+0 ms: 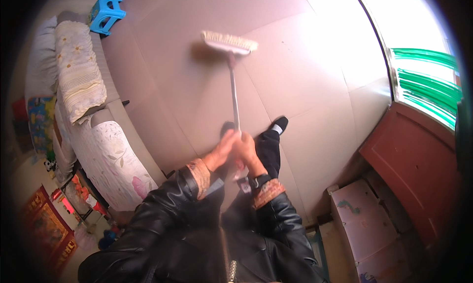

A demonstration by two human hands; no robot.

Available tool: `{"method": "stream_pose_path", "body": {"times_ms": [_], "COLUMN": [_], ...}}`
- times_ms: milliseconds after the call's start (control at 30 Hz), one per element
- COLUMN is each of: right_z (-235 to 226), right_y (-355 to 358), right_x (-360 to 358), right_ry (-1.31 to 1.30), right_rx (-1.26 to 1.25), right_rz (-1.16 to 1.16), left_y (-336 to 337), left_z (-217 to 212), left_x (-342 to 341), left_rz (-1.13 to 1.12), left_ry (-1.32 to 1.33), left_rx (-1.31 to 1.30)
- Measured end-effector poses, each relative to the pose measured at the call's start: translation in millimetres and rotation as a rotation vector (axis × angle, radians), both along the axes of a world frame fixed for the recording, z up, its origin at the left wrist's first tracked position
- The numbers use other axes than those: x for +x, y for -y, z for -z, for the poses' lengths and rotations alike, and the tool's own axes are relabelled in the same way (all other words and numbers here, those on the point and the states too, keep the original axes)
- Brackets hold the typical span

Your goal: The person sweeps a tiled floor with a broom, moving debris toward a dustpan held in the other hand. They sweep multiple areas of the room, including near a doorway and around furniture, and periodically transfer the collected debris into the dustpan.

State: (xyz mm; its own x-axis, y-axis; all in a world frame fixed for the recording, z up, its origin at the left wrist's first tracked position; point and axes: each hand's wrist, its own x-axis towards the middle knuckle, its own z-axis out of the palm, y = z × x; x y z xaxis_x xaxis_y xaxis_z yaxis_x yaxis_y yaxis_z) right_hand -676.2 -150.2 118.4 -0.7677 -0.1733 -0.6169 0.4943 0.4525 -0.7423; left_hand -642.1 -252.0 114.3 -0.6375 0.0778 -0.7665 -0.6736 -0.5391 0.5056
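A long-handled mop (233, 93) stretches out in front of me, with a grey pole and a wide head that is white with a cream, rough-textured edge (229, 39). A dark shadow beside the head suggests that it is off the floor. My right hand (245, 149) is closed around the pole near its lower visible end. Against the pole and the right hand lies my left hand (221, 152), its fingers fairly straight and slightly blurred. Below the hands, something reddish (240, 168) shows around the pole, too smeared to make out. A dark band (260, 180) circles my right wrist.
Pale floor tiles (182, 90) spread ahead and around my feet. A sofa with a flowered cover (116, 159) runs along the left, with a blue plastic stool (106, 17) at its far end. On the right are a reddish-brown door (409, 169), green strips (426, 83) and pinkish boxes (364, 219).
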Motion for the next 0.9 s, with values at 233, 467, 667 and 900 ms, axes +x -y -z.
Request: {"method": "stream_pose_path", "body": {"times_ms": [233,467,667,900], "right_z": [-92,-114,-83,-104], "right_y": [-105,-167,-170,-233], "right_x": [-35,-56,-120,-174], "right_ry": [0.424,0.578,0.72,0.645], "right_rx": [-0.544,-0.568,-0.908,-1.147], "right_rz": [0.463,1.031,1.153,0.971], "left_y": [-86,-176,-184,-219], "left_z": [-66,-78,-64,-78], "left_x": [-74,-114,-162,-215], "left_rz": [0.294,0.536,0.271,0.216], "left_ry": [-0.022,0.135,0.027,0.042], "left_rx": [0.257,0.387,0.33,0.206]}}
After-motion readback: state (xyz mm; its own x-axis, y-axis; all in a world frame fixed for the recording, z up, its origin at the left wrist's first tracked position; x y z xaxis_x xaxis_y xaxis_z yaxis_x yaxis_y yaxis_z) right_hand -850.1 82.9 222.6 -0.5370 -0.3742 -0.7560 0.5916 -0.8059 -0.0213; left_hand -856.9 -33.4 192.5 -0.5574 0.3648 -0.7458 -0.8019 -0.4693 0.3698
